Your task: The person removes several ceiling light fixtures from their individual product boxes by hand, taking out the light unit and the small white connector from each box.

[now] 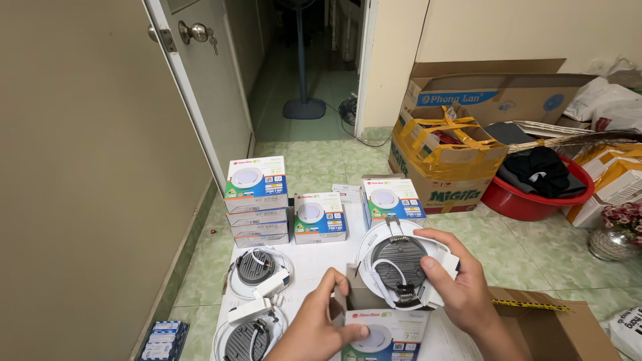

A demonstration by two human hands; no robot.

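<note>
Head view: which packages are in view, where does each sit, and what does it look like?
Open box: left hand grips it; white-blue, lamp picture.
Box stack: left, by the door; white-blue.
Single box: centre; same colours.
Leaning box: behind the round lamp in the right hand.
Taped carton: right; brown, yellow tape.

Premises: a room in a private home, used for storage and informal work on the floor. Evidence: green tiled floor [314, 160]; open door with round knob [196, 31]; pedestal fan [302, 100] in the corridor beyond; taped cardboard cartons [445, 167]; red basin of clothing [535, 194]; flower vase [618, 234].
</note>
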